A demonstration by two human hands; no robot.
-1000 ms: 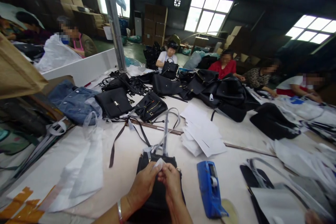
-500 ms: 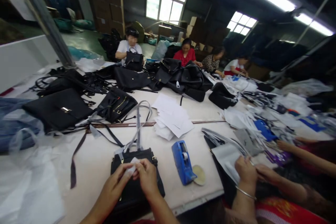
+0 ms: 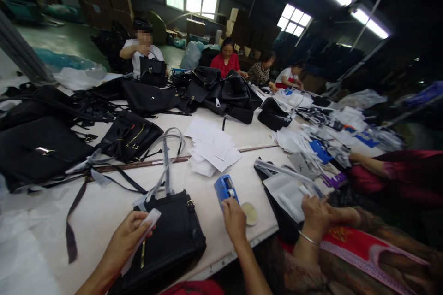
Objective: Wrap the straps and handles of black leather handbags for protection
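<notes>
My left hand (image 3: 126,235) grips a folded white strip of thin wrapping material (image 3: 152,215) between thumb and fingers. Below and beside it, a black handbag (image 3: 175,226) lies on the table, with gold-coloured zip and buckle and wrapped grey handles (image 3: 166,161) standing up behind. My right hand (image 3: 235,222) is at the near end of a blue tape dispenser (image 3: 223,185). Its fingers are bent together there and cover that end; any tape between them cannot be made out. A pale yellowish disc, perhaps a tape roll (image 3: 249,214), lies beside this hand.
White paper sheets (image 3: 214,145) are piled behind the dispenser. Black bags (image 3: 41,147) and loose straps (image 3: 76,221) lie to the left, more bags (image 3: 214,94) farther back. A co-worker's hands (image 3: 314,214) handle a wrapped bag at right. Several people sit across the table.
My hands have parted: the right has left the white strip and moved right to the dispenser, while the left keeps the strip. The view has turned to the right.
</notes>
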